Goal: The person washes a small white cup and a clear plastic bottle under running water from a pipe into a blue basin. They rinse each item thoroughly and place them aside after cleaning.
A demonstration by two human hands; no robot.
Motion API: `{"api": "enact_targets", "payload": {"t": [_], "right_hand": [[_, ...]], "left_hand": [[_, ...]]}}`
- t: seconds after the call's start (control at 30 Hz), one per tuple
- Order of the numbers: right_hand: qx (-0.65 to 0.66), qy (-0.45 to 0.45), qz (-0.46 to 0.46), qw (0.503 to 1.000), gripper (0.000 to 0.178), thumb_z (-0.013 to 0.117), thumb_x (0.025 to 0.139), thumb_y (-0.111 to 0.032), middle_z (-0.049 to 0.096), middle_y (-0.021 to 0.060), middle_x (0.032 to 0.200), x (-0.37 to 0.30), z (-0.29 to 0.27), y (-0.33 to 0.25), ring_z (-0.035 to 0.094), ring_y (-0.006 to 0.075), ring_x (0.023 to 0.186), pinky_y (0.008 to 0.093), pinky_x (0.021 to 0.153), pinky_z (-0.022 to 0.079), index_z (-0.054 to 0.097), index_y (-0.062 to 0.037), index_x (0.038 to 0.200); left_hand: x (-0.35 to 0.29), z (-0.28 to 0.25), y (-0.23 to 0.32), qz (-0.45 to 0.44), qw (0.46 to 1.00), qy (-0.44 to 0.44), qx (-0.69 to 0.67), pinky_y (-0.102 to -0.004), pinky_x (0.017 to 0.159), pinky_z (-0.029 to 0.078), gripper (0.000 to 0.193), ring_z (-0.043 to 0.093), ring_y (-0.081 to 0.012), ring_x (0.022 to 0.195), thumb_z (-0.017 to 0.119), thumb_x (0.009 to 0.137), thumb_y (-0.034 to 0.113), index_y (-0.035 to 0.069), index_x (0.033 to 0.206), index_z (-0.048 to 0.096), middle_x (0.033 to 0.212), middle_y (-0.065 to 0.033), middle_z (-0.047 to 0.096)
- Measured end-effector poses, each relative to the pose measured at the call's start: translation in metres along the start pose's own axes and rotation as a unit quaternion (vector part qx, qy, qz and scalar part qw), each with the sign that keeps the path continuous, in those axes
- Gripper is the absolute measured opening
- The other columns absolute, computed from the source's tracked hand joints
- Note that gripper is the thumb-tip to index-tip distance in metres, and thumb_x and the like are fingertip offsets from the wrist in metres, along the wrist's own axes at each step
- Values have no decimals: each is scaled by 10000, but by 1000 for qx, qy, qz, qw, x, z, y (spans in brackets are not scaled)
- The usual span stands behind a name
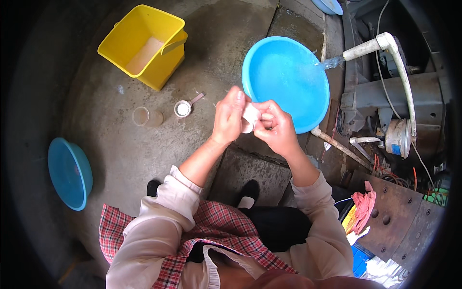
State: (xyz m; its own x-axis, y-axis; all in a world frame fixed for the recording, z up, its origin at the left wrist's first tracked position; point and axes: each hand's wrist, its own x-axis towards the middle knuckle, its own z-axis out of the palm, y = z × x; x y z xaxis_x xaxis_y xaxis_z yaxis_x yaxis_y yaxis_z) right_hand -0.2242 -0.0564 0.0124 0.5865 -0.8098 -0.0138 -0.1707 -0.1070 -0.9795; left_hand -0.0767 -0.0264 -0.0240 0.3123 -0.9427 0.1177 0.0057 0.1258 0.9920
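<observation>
Between my two hands is a small, pale white piece point(249, 118), folded or curved; its exact kind I cannot make out. My left hand point(230, 115) grips it from the left, with the fingers closed. On the other side my right hand point(276, 126) pinches its edge between thumb and fingers. Both hands are above the near left rim of a blue basin point(284, 77). Water point(331, 63) runs into that basin from a white pipe point(363, 50) on the right.
A yellow bucket point(174, 62) with pale contents stands at the far left. Nearer are a clear cup point(153, 119) and a small handled scoop point(183, 109) holding something white. Another blue basin point(67, 174) is at the left. Metal machinery point(394, 96) and crumpled cloths point(363, 207) line the right.
</observation>
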Motion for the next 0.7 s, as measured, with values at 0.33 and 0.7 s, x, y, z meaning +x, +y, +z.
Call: {"api": "enact_targets", "payload": {"t": [0.33, 0.7], "right_hand": [[-73, -6, -16, 997, 318, 611, 803, 43, 652, 122, 890, 0, 4, -6, 673, 160, 777, 291, 658, 556, 509, 16, 1103], [-54, -27, 0, 998, 256, 609, 802, 30, 654, 122, 893, -1, -1, -11, 673, 181, 750, 306, 637, 558, 509, 12, 1038]], "left_hand": [[-7, 5, -24, -52, 988, 82, -120, -299, 576, 414, 423, 528, -133, 615, 347, 1019, 314, 18, 774, 525, 676, -69, 576], [-8, 1, -10, 22, 999, 19, -28, -341, 537, 415, 388, 574, -227, 571, 376, 1001, 265, 0, 762, 526, 623, -131, 556]]}}
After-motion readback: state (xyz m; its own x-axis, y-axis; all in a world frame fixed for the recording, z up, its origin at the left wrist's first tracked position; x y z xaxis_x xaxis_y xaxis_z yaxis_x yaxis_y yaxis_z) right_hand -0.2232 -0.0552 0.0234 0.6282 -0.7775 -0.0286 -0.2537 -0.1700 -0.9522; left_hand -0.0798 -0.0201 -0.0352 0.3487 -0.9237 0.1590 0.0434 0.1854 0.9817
